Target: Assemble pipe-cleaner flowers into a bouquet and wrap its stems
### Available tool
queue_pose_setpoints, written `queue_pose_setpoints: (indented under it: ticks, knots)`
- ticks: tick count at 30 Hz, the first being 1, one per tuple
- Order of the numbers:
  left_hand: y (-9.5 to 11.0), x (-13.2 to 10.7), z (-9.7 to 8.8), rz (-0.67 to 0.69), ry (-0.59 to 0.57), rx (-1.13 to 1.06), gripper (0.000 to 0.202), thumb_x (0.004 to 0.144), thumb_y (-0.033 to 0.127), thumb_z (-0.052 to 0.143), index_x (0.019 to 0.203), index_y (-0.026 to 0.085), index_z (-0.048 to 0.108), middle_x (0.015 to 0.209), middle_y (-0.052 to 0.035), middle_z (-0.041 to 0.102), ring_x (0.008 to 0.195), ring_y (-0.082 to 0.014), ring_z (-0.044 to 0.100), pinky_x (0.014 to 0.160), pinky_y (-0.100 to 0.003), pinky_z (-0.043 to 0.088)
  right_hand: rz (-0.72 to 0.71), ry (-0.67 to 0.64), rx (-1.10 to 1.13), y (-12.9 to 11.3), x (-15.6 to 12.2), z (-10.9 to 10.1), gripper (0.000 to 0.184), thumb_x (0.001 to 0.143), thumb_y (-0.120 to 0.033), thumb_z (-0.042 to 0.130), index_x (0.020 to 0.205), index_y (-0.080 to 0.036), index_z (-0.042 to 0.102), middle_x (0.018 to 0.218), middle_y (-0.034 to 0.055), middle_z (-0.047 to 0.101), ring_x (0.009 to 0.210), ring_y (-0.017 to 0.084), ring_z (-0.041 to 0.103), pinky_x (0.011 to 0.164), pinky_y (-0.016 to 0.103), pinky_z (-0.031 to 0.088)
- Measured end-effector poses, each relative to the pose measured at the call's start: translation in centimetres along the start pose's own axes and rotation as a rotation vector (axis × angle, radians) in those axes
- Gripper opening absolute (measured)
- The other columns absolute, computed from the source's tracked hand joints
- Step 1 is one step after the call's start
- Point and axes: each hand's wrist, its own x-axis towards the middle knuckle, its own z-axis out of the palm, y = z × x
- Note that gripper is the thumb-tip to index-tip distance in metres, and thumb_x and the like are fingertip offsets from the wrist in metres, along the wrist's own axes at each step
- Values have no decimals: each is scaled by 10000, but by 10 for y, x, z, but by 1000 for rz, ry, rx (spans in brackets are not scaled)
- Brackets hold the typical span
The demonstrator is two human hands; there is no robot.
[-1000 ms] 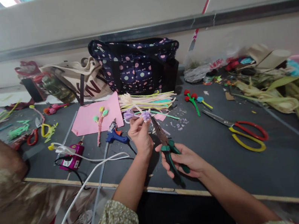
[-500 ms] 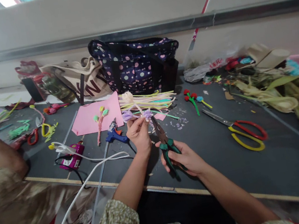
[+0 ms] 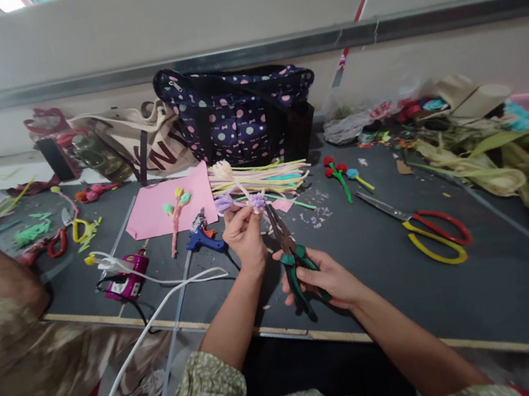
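Head view: the left hand (image 3: 245, 234) pinches a purple flower (image 3: 257, 200) above the table (image 3: 390, 312), inside its near edge; the right hand (image 3: 326, 279) grips pliers (image 3: 288, 244), tips beside the flower. Bare tabletop separates pliers from scissors (image 3: 407, 217).

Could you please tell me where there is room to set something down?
The widest bare patch of dark grey tabletop lies between the metal scissors with red and yellow handles and the pale wooden front edge. A smaller one separates the scissors from the right hand. It is crowded left, around the blue plastic glue gun, and far right, by pale green husks.
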Motion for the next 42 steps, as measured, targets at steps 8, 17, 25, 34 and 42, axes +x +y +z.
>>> queue_pose_setpoints:
  ticks: [8,17,25,34,42]
  knots:
    - [0,0,0,-19,5,12,136,671,226,819,802,226,783,797,-5,605,792,-109,575,715,-224,484,-15,-5,0,1,0,-1,534,856,-380,688,1323,-187,512,809,53,713,635,190,720,586,277,519]
    - [0,-1,-5,106,-43,105,149,722,195,783,855,261,785,810,-1,617,813,-116,588,749,-246,486,-85,104,-122,2,1,1,489,872,-386,661,1302,-194,531,787,26,690,597,147,667,567,269,508]
    - [1,0,-7,115,-63,205,120,742,226,771,858,252,786,764,2,600,800,-120,579,758,-256,487,-159,200,-261,4,3,2,474,885,-399,631,1293,-179,533,803,27,682,604,147,662,580,288,531]
    - [-1,2,-2,-18,-27,92,149,693,275,805,828,216,783,799,-13,600,797,-123,564,715,-237,477,-25,121,-86,-3,0,6,553,831,-418,704,1306,-189,539,820,52,718,661,183,714,660,329,561]
    - [0,2,-2,-25,-46,60,144,692,249,809,830,218,783,785,0,588,755,-97,543,710,-218,453,-8,83,-58,-2,-1,1,576,840,-425,695,1342,-211,510,808,43,714,622,179,708,577,274,514]
